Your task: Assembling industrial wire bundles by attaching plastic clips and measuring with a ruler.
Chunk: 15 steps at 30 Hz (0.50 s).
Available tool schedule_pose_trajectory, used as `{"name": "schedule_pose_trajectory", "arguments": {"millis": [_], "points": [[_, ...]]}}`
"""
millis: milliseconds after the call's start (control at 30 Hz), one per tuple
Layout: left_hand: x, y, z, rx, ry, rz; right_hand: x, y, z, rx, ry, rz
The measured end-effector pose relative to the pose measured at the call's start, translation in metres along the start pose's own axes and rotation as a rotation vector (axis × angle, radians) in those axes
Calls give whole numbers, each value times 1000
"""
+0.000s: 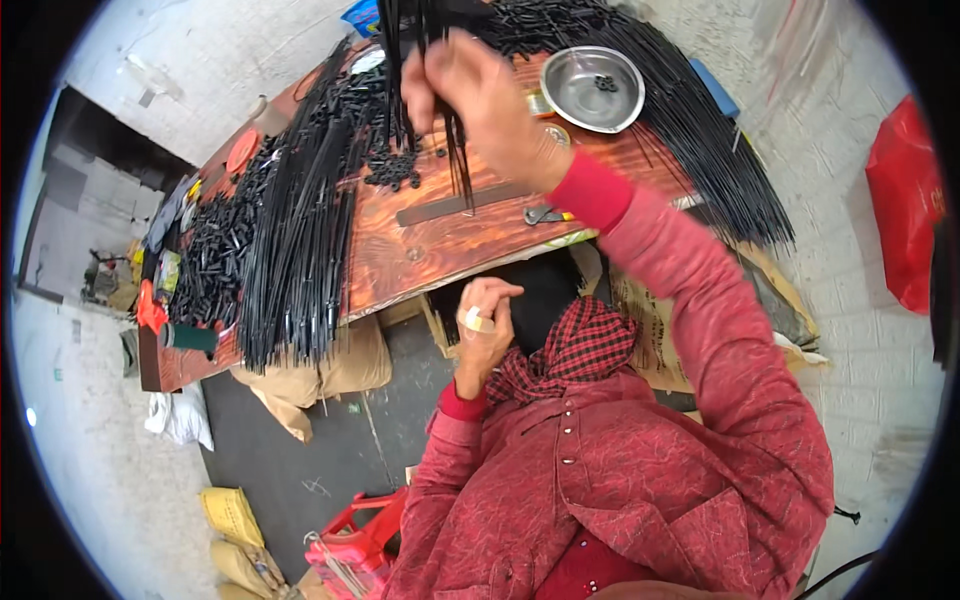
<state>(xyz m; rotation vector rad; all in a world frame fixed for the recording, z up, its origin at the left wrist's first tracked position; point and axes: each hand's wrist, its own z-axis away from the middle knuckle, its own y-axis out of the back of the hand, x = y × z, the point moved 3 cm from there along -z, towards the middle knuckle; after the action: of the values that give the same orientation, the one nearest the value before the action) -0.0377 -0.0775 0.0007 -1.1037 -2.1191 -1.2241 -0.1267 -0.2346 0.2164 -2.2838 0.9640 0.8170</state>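
Note:
My right hand [480,100] is raised over the far part of the table, slightly blurred. Its fingers close around a bundle of thin black rods [458,165], whose lower ends hang down toward the tabletop. Close to my chest is my left hand [485,325], its fingers curled in. A pale bandage strip [477,319] crosses the back of it. Whatever its fingers hold, if anything, is hidden. Small black rings [392,170] lie in a heap below and left of my right hand. A flat dark bar [462,204] and a pair of pliers [545,215] rest near the table's front edge.
The wooden table [385,260] carries long black rods [290,250] at left and more rods [700,150] at right. A steel bowl [594,90] holds a few black rings. Short black pieces [210,245] are piled at far left. A red plastic chair [365,535] stands below.

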Motion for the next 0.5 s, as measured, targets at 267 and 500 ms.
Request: {"name": "schedule_pose_trajectory", "arguments": {"millis": [267, 500], "points": [[29, 33, 25, -28, 103, 178, 94, -27, 76, -7, -320, -15], [92, 73, 7, -12, 117, 404, -27, -24, 126, -227, -642, 61]]}}
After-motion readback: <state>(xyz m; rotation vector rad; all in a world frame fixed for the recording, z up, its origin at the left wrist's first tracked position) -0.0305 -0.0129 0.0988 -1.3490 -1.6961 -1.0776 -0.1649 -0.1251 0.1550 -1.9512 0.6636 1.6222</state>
